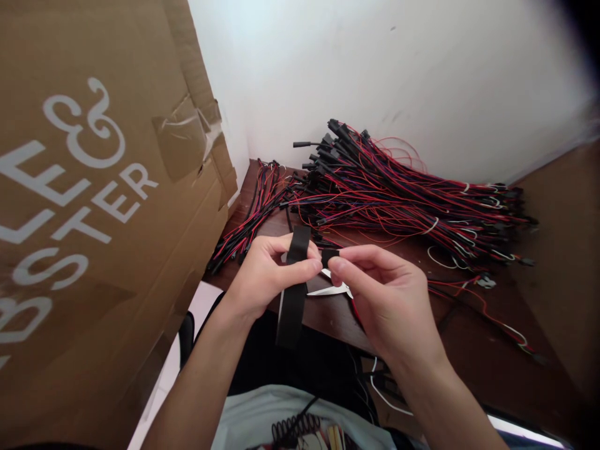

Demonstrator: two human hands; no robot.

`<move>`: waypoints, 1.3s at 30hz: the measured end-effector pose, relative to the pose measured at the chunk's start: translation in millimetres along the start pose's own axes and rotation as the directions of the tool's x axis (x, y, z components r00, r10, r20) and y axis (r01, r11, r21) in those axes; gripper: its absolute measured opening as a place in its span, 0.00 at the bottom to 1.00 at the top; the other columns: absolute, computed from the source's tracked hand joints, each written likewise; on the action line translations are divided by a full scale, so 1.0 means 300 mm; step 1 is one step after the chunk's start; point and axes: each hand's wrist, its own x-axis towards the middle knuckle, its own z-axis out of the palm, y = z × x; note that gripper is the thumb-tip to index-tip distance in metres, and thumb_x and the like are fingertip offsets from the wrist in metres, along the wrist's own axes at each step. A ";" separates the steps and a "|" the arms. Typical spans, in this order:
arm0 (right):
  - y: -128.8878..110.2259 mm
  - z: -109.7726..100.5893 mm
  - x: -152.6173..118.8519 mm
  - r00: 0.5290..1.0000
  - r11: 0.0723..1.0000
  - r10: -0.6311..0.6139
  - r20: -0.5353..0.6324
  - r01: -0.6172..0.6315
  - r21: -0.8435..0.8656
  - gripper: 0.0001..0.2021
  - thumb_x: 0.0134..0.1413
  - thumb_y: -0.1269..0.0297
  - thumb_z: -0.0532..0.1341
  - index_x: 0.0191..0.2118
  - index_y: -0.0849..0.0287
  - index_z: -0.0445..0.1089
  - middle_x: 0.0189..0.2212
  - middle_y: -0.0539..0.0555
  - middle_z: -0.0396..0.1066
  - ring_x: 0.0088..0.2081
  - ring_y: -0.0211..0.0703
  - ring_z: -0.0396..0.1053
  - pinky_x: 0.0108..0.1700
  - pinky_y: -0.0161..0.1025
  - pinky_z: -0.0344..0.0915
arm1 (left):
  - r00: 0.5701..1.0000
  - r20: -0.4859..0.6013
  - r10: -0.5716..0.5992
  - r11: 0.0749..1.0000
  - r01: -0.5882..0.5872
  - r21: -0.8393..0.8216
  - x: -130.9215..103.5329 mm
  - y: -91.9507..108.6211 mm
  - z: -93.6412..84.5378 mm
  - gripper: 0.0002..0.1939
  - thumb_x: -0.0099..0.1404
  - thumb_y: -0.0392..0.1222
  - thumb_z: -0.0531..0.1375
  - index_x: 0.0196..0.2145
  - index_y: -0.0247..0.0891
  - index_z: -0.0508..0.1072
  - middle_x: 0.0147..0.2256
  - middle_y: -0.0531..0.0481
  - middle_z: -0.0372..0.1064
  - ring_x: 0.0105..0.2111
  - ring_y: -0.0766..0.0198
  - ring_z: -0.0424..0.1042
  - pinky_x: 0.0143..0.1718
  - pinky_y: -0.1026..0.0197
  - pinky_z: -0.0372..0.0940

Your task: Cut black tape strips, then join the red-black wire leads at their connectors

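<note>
Black tape point(330, 255) sits clamped between thumb and fingers of both your left hand point(272, 272) and right hand point(391, 290), near the scissors point(330, 291).

Brown table point(335, 320), wire bundles point(398, 197), scissors point(330, 291)

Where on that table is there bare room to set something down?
Mainly the table at its right front, between the right forearm and the loose wires; a small patch shows in front of the scissors, by the held black tape. It's crowded along the wall, where the large wire bundle lies, and at left, where the smaller bundle lies.
</note>
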 end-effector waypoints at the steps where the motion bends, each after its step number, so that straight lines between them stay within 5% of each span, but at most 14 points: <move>1: 0.001 0.002 0.000 1.000 1.000 0.004 -0.007 -0.004 -0.001 0.06 0.39 0.66 0.73 0.27 0.56 0.78 0.20 0.47 0.74 0.23 0.35 0.70 0.29 0.34 0.69 | 1.000 -0.001 0.005 1.000 -0.005 -0.005 0.001 -0.001 0.004 0.11 0.50 0.43 0.70 0.21 0.34 0.75 0.26 0.52 0.66 0.28 0.67 0.63 0.31 0.63 0.56; 5: -0.010 -0.014 0.015 0.998 0.999 0.030 -0.048 -0.029 0.016 0.07 0.38 0.66 0.74 0.26 0.57 0.77 0.20 0.47 0.73 0.22 0.34 0.69 0.27 0.33 0.68 | 1.000 -0.013 0.010 1.000 -0.011 -0.008 0.001 0.001 0.004 0.10 0.49 0.41 0.69 0.20 0.34 0.74 0.27 0.51 0.68 0.28 0.67 0.64 0.31 0.63 0.57; 9: -0.047 -0.067 0.036 0.965 0.992 -0.093 -0.244 0.110 0.056 0.08 0.36 0.68 0.74 0.26 0.55 0.76 0.19 0.45 0.71 0.21 0.33 0.68 0.26 0.33 0.68 | 0.979 -0.203 -0.001 1.000 0.000 -0.007 -0.005 0.011 -0.024 0.10 0.49 0.41 0.68 0.19 0.34 0.73 0.28 0.50 0.69 0.27 0.67 0.63 0.29 0.63 0.57; 11: -0.057 -0.082 0.033 0.972 0.995 -0.089 -0.218 0.096 0.023 0.08 0.37 0.68 0.74 0.27 0.55 0.76 0.20 0.46 0.72 0.22 0.35 0.69 0.27 0.34 0.69 | 0.966 -0.259 0.013 0.999 -0.003 0.038 -0.008 0.015 -0.032 0.10 0.49 0.42 0.69 0.18 0.34 0.74 0.28 0.50 0.69 0.27 0.67 0.63 0.28 0.64 0.56; 17: -0.031 -0.048 0.006 0.998 0.997 0.057 0.032 -0.059 0.051 0.08 0.40 0.64 0.74 0.28 0.55 0.77 0.22 0.48 0.75 0.24 0.36 0.72 0.29 0.35 0.71 | 0.998 -0.056 -0.014 0.998 0.018 0.062 -0.007 0.008 -0.013 0.08 0.54 0.42 0.69 0.25 0.35 0.79 0.31 0.50 0.71 0.30 0.67 0.67 0.31 0.65 0.59; 21: -0.010 -0.028 0.009 0.987 0.992 0.092 0.133 -0.102 0.074 0.07 0.42 0.64 0.73 0.29 0.56 0.77 0.24 0.49 0.76 0.25 0.35 0.72 0.31 0.34 0.71 | 0.999 -0.027 -0.022 1.000 0.022 -0.009 -0.009 -0.001 -0.013 0.07 0.57 0.42 0.68 0.29 0.36 0.81 0.34 0.50 0.73 0.30 0.68 0.68 0.33 0.65 0.61; 39: -0.003 -0.020 0.005 0.990 0.996 0.089 0.113 -0.089 0.000 0.07 0.43 0.63 0.73 0.26 0.58 0.76 0.19 0.48 0.72 0.22 0.33 0.67 0.27 0.31 0.66 | 0.999 -0.028 -0.018 0.998 0.020 0.057 -0.006 0.007 -0.005 0.09 0.53 0.41 0.68 0.21 0.34 0.75 0.27 0.51 0.69 0.28 0.67 0.65 0.32 0.64 0.58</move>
